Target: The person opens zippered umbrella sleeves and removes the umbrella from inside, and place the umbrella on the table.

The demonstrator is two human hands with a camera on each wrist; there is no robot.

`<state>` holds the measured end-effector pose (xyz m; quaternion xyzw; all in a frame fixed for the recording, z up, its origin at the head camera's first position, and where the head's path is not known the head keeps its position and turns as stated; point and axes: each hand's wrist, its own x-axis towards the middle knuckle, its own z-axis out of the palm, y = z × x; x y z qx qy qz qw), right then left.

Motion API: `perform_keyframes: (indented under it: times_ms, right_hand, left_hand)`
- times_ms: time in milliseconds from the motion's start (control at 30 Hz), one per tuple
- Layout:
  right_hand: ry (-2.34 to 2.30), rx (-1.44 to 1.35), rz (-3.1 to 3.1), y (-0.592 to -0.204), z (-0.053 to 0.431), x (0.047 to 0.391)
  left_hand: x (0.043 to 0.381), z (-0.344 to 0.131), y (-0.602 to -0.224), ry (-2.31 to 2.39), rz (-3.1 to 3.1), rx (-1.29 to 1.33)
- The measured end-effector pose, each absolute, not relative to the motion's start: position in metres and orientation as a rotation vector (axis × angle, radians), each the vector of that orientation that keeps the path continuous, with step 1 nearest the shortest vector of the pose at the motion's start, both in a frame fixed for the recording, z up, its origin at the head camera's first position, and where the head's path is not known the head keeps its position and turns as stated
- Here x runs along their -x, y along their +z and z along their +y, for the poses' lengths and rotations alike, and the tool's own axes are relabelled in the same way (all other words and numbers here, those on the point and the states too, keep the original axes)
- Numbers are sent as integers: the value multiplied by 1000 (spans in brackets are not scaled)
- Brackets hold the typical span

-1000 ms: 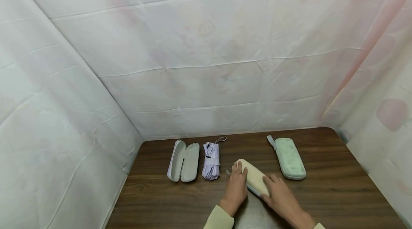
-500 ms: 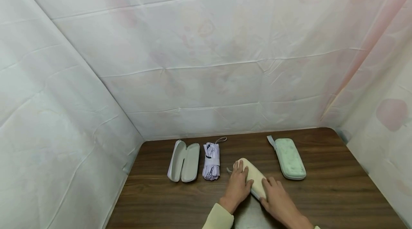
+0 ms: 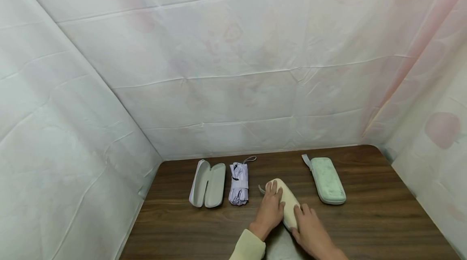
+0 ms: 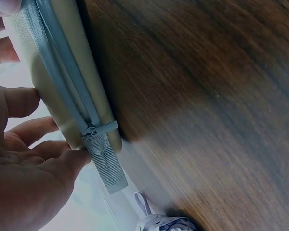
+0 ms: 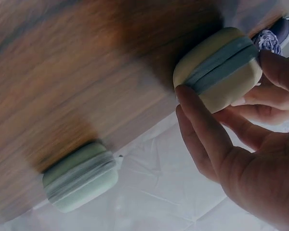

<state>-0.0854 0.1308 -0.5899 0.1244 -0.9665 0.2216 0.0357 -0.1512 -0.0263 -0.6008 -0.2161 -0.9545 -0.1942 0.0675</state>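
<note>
A cream zip case [image 3: 288,201], long with rounded ends, lies slantwise between both hands at the table's front. My left hand [image 3: 269,211] holds its far part, fingers over the top and thumb at the side. My right hand [image 3: 310,227] grips the near end. In the left wrist view, the case's grey zipper [image 4: 62,67] is closed up to the zipper pull [image 4: 106,127], beside a ribbed grey strap [image 4: 108,168]. From the right wrist, the case's end [image 5: 231,89] shows between thumb and fingers of the right hand [image 5: 250,149].
On the wooden table [image 3: 175,231], an open hard glasses case [image 3: 215,185] with grey lining stands at left. Beside it lies a folded lilac umbrella [image 3: 239,183] with a cord loop. A mint green zip case [image 3: 329,181] is at right. Pale printed sheets [image 3: 233,102] hang around the table.
The cream case has turned a little, its near end swinging left with my right hand. My left hand stays about where it was; the other objects have not moved.
</note>
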Motion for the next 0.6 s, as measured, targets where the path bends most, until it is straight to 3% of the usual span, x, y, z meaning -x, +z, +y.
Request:
perform_keyframes:
  times_ms: [600]
  right_hand:
    - [696, -312, -2960, -593, 112, 80]
  left_hand:
    - [157, -27, -600, -609, -2887, 714]
